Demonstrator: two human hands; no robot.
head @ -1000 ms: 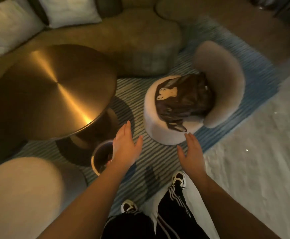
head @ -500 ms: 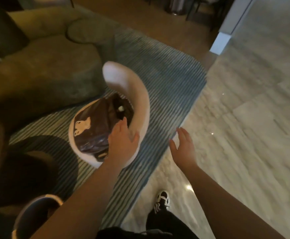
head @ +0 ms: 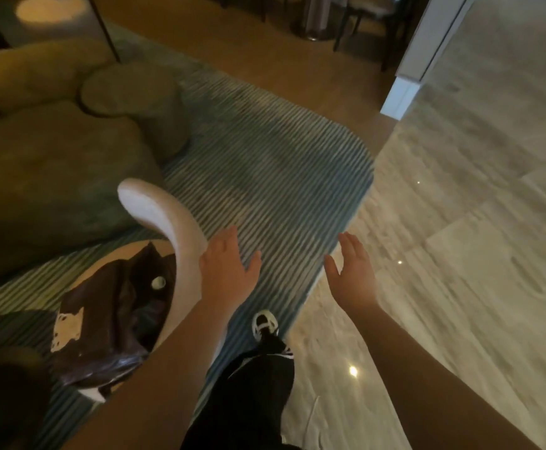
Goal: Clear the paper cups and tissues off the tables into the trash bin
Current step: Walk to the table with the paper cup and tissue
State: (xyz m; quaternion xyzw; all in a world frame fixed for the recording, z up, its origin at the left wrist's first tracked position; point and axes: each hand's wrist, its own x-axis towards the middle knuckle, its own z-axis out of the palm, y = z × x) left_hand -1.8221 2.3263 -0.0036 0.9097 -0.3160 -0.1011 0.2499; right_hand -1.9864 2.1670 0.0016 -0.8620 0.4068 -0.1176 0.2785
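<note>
My left hand [head: 227,269] is stretched forward with fingers apart and nothing in it, just right of the curved back of a small white chair [head: 167,222]. My right hand [head: 352,271] is also spread and holds nothing, over the edge between rug and stone floor. No paper cup, tissue or trash bin shows in this view.
A dark brown bag [head: 112,313] lies on the white chair's seat. A green sofa [head: 47,164] fills the left. The striped blue rug [head: 265,164] lies ahead, polished stone floor [head: 476,222] to the right, a white pillar [head: 417,60] and dark chair legs at the back.
The view has swung right, away from the round brass table and the bin by its base. Both hands stayed spread and holding nothing; my foot has stepped forward along the rug's edge.
</note>
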